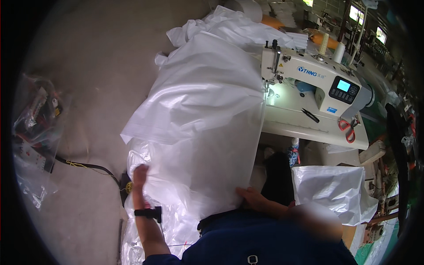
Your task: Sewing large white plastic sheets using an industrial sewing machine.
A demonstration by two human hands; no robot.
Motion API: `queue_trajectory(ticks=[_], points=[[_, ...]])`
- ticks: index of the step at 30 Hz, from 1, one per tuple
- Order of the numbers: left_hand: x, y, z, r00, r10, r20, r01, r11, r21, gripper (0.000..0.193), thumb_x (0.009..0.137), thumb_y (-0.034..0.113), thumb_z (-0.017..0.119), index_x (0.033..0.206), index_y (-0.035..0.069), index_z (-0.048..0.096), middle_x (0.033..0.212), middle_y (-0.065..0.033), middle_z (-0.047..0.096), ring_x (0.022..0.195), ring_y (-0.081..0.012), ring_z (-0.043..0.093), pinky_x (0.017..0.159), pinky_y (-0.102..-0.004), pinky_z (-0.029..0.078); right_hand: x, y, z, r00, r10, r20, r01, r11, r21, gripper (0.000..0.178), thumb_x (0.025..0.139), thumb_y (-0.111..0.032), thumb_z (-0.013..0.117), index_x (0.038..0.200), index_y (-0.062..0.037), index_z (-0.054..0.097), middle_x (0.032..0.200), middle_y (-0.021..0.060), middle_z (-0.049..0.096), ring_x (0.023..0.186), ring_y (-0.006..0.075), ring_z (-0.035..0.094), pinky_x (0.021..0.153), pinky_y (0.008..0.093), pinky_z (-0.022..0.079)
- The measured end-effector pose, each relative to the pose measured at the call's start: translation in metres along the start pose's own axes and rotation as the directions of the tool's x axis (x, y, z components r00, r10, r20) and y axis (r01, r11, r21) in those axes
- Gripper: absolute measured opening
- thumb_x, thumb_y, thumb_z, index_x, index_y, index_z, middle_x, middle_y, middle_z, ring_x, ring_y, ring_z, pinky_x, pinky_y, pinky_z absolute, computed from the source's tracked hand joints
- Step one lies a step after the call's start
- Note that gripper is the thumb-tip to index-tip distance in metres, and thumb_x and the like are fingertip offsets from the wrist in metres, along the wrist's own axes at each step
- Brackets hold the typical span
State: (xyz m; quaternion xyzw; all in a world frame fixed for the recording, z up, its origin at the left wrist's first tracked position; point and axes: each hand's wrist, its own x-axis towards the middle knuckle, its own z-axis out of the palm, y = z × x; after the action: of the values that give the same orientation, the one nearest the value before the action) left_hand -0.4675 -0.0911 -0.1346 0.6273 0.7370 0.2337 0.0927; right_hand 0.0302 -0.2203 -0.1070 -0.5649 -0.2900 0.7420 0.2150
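Observation:
A large white plastic sheet [207,101] drapes from the sewing machine [318,75] down toward my lap, its right edge running under the lit needle area. At the sheet's lower right corner, my right hand [252,197] is closed on that edge, the thumb side showing. My left hand [140,175] is raised beside the sheet's lower left, over shiny crinkled plastic [170,216]. Motion smears its fingers, so its grip cannot be made out. A black band circles my left wrist.
Black thread snips [310,115] and red-handled scissors [347,130] lie on the machine table [318,129]. A folded white plastic piece [329,192] rests at my right. More white sheeting [221,26] is heaped at the back. Clear bags [37,119] and a black cable [90,166] are at left.

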Motion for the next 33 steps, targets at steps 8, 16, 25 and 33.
queue_trajectory(ticks=[8,16,25,33], points=[[0.005,0.057,-0.171,0.953,-0.003,-0.303,-0.013,0.999,-0.049,0.011,0.083,0.008,0.067,0.092,0.001,0.067,0.074,-0.0121,0.065,0.062,-0.0214,0.057,0.062,-0.0325,0.047,0.015,0.008,-0.006,1.000,-0.007,0.014,0.007,1.000,0.007,0.062,0.094,-0.046,0.057,0.127,0.0053,0.054,0.124,0.0175,0.059,0.107,0.0273,0.058,0.091,0.0393,0.047],[-0.086,0.220,-0.105,0.942,0.259,-0.214,-0.328,0.572,-0.752,0.026,0.097,0.015,0.058,0.117,0.000,0.063,0.102,-0.0115,0.069,0.095,-0.0219,0.067,0.084,-0.0331,0.050,0.017,0.009,-0.006,0.985,-0.154,0.071,0.159,0.985,-0.063,0.048,0.090,-0.035,0.065,0.113,0.0066,0.063,0.098,0.0149,0.067,0.083,0.0228,0.064,0.071,0.0333,0.051],[-0.107,0.243,0.209,0.713,0.700,-0.040,-0.697,0.714,0.070,0.048,0.095,0.011,0.049,0.139,-0.007,0.043,0.143,-0.0261,0.042,0.137,-0.0325,0.039,0.115,-0.0424,0.029,0.016,0.015,-0.014,0.991,-0.107,0.081,0.119,0.977,-0.175,0.045,0.096,-0.039,0.057,0.106,0.0048,0.064,0.085,0.0147,0.069,0.070,0.0218,0.065,0.070,0.0333,0.051],[-0.093,-0.127,0.007,0.986,-0.085,0.147,0.089,0.996,-0.023,0.057,0.082,0.007,0.048,0.139,0.009,0.051,0.144,-0.0115,0.049,0.129,-0.0275,0.049,0.110,-0.0332,0.037,0.016,0.013,-0.008,0.994,-0.068,0.086,0.073,0.996,-0.053,0.052,0.095,-0.043,0.058,0.115,0.0041,0.061,0.087,0.0107,0.069,0.073,0.0202,0.064,0.075,0.0309,0.050]])
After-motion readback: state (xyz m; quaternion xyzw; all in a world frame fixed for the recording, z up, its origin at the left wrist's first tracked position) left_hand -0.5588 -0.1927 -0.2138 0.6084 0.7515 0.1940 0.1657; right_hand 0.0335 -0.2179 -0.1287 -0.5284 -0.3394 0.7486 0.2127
